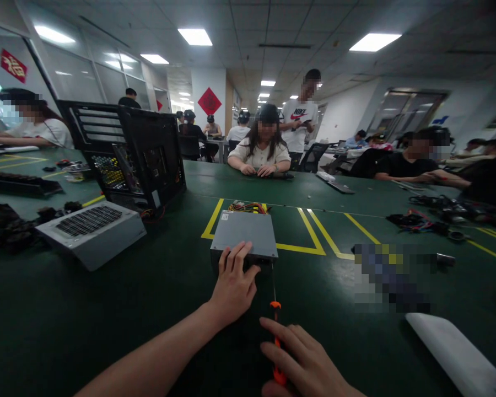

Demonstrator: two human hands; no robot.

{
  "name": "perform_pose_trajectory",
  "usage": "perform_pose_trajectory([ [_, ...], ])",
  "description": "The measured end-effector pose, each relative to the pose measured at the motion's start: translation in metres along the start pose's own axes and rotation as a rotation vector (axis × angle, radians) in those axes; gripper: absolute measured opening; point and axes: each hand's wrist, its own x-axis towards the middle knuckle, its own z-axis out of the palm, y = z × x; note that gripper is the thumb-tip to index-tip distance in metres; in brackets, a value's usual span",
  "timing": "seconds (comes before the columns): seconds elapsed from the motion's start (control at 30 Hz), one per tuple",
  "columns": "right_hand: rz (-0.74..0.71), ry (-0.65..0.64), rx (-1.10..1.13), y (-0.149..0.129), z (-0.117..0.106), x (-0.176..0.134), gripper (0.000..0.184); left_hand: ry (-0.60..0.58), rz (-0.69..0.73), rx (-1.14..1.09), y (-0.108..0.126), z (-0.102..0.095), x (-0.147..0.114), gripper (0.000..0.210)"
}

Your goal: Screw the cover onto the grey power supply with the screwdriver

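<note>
A grey computer power supply (244,231) lies on the green table in front of me, with a bundle of coloured cables (248,207) behind its far edge. My left hand (235,286) rests on its near edge, fingers stretched over the top and thumb pointing right; it does not wrap round the case. In my right hand (303,358) is a screwdriver (277,342) with an orange and black handle, loosely held between the fingers and the partly visible thumb. Its thin shaft reaches the near right corner of the power supply. The tip's exact contact is hard to see.
A second metal power supply (93,226) stands at left, beside an open black computer case (128,154). Yellow tape (301,249) marks the table. Cables (421,220) and a white object (454,347) lie at right. A person (259,149) sits opposite.
</note>
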Motion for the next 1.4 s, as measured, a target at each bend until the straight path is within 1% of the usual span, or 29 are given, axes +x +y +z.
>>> perform_pose_trajectory([
  [0.1,-0.037,0.071,0.013,0.005,0.004,-0.001,0.038,-0.002,0.003,-0.014,-0.001,0.000,0.000,0.020],
  [0.2,-0.049,0.217,-0.017,0.010,0.007,-0.001,0.039,-0.016,0.002,-0.019,-0.002,0.001,0.000,0.019],
  [0.23,-0.044,0.236,-0.030,0.010,0.006,0.000,0.038,-0.022,0.002,-0.019,-0.002,0.000,0.000,0.019],
  [0.3,-0.114,0.151,-0.020,0.008,0.000,0.002,0.033,-0.029,0.007,-0.022,-0.002,-0.001,0.000,0.019],
  [0.37,-0.072,0.078,0.021,0.006,-0.008,0.005,0.029,-0.026,0.008,-0.027,-0.001,-0.002,0.000,0.018],
  [0.43,-0.002,0.061,0.092,0.004,-0.014,0.004,0.027,-0.027,0.004,-0.030,-0.001,-0.003,0.001,0.018],
  [0.53,0.077,0.077,0.226,0.003,-0.014,-0.002,0.030,-0.036,-0.001,-0.037,-0.001,-0.003,0.002,0.018],
  [0.63,0.083,0.027,0.292,0.004,-0.012,-0.008,0.034,-0.037,-0.004,-0.039,-0.001,-0.002,0.002,0.018],
  [0.7,0.040,-0.022,0.214,0.004,-0.012,-0.007,0.037,-0.036,-0.001,-0.034,-0.001,-0.002,0.001,0.019],
  [0.77,-0.004,-0.031,0.122,0.004,-0.013,-0.004,0.036,-0.029,0.009,-0.024,0.000,-0.002,0.001,0.020],
  [0.87,-0.027,0.038,0.095,0.002,-0.009,-0.002,0.036,-0.027,0.036,-0.014,0.000,-0.004,0.000,0.022],
  [0.93,-0.007,0.096,0.131,0.001,-0.005,-0.002,0.040,-0.029,0.052,-0.009,0.000,-0.005,0.000,0.024],
  [1.0,0.014,0.107,0.172,0.000,-0.002,-0.003,0.042,-0.021,0.061,-0.001,0.000,-0.006,0.000,0.027],
  [1.07,0.006,0.051,0.164,-0.002,-0.003,-0.002,0.040,-0.010,0.071,0.010,0.000,-0.007,-0.001,0.030],
  [1.13,-0.022,-0.039,0.087,-0.005,-0.004,0.000,0.038,0.002,0.084,0.018,0.000,-0.007,-0.002,0.034],
  [1.2,-0.063,-0.068,0.005,-0.007,-0.004,0.002,0.035,0.014,0.093,0.023,-0.001,-0.006,-0.003,0.037],
  [1.3,-0.096,0.004,-0.031,-0.009,0.001,0.002,0.029,0.022,0.100,0.028,0.000,-0.006,-0.004,0.038],
  [1.4,-0.069,0.041,-0.007,-0.008,0.005,0.002,0.027,0.013,0.099,0.018,0.001,-0.007,-0.004,0.039],
])
